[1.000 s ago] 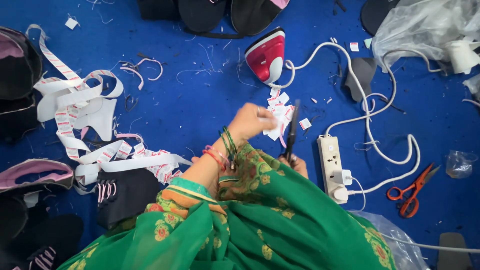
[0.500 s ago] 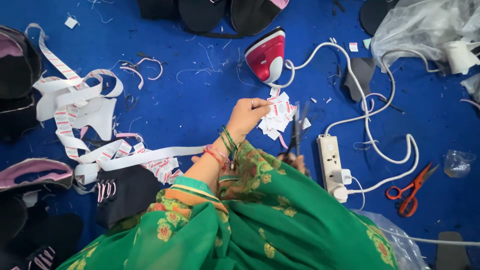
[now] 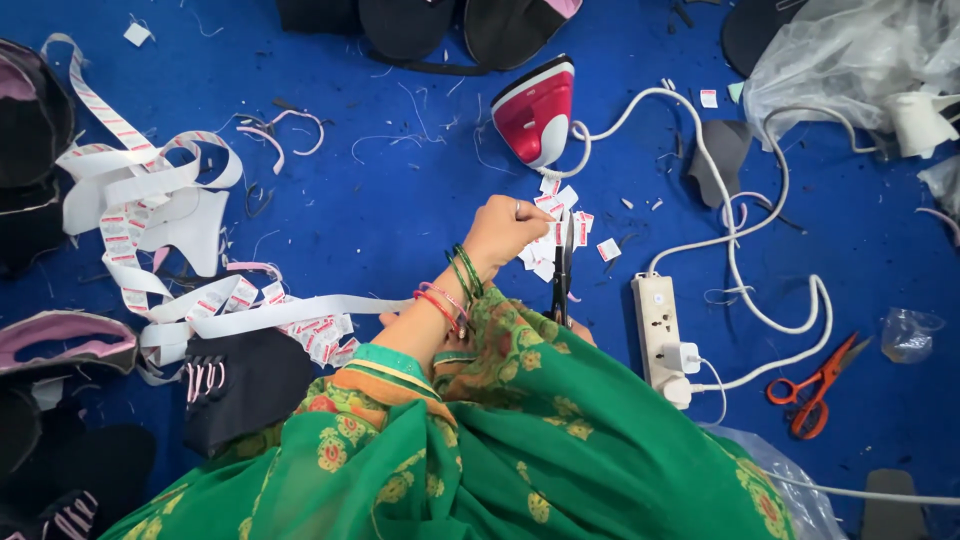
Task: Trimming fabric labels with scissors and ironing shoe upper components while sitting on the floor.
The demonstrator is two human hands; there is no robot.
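Since the earlier frame our left hand (image 3: 512, 232) has drawn the cut labels (image 3: 555, 225) closer, pinching their edge. Our right hand (image 3: 575, 330), mostly hidden by green cloth, grips black scissors (image 3: 562, 270) just beside them. They look thin, limp, light; best held near the cut.

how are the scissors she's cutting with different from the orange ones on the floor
The dark scissors stand upright in the right hand, by the labels in the left hand; the orange scissors lie flat and untouched. The dark scissors look black; the orange scissors have bright handles. Both are over the blue floor.
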